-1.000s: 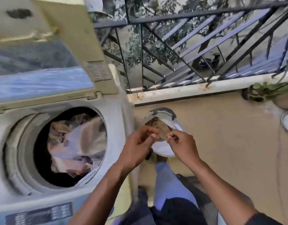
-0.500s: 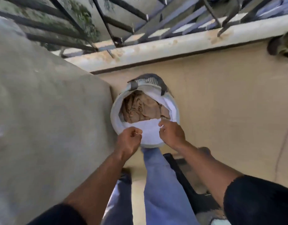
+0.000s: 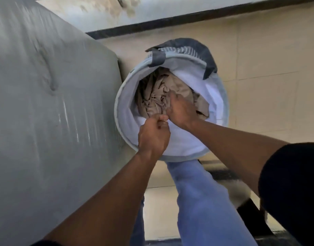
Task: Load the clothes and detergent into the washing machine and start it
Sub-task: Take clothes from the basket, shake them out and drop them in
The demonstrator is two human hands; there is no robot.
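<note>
Two bare hands reach down into a round white laundry basket [image 3: 172, 151] that fills the middle of the frame, and we see them from above. Inside the basket lies a crumpled heap of beige clothes [image 3: 152, 96], bunched toward the basket's upper left side. Our left hand [image 3: 153, 134], at the centre of the frame, has its fingers curled in tight, with thumb and forefinger pinching a fold at the near edge of the beige cloth. Our right hand [image 3: 181, 110] sits just above and to the right of it, pushed down onto the heap; its fingers point toward the upper part of the frame and press into the cloth, but motion blur keeps us from telling whether they are spread or closed round it. A dark grey striped piece of fabric [image 3: 202, 50] drapes over the basket's far rim. Along the whole left side of the frame runs the grey side wall of the washing machine [image 3: 46, 112], just beside the basket. Below the basket we see blue jeans [image 3: 200, 201] and pale floor tiles [image 3: 268, 95].
</note>
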